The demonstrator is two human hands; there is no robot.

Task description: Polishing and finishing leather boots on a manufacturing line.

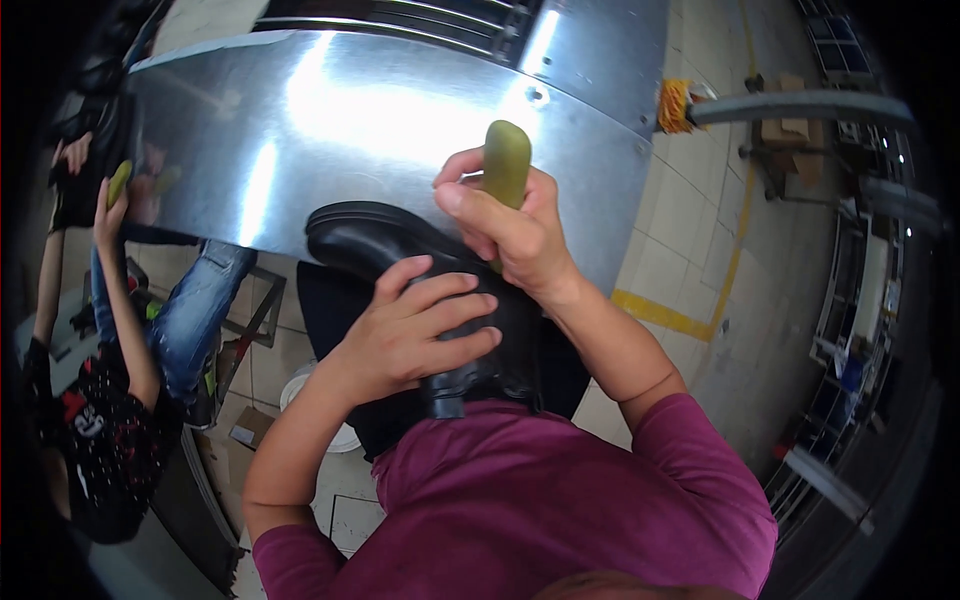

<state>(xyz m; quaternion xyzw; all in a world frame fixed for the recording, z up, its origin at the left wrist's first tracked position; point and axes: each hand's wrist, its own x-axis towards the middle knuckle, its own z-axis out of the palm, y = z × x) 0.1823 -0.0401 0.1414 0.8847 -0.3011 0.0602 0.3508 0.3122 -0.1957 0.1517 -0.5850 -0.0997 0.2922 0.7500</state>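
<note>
A shiny black boot (pixel 365 238) rests across my lap, its toe pointing to the far left against the table's near edge. My left hand (pixel 410 335) lies over its upper with the fingers spread, holding it steady. Closed around a long, rounded olive-yellow piece (pixel 507 160), my right hand (pixel 525 235) is just above and right of the boot. That piece stands up out of my fist. It looks like a sponge pad or a tool handle; I cannot tell which. Its lower end is hidden by my hand and the boot.
Before me stretches a shiny metal table (pixel 220 110). At the left, a co-worker's hand (pixel 106 218) holds a similar olive-yellow piece (pixel 119 183). A white bucket (pixel 345 438) stands on the floor by my left arm. To the right are a metal pipe (pixel 790 106) and shelving (pixel 835 290).
</note>
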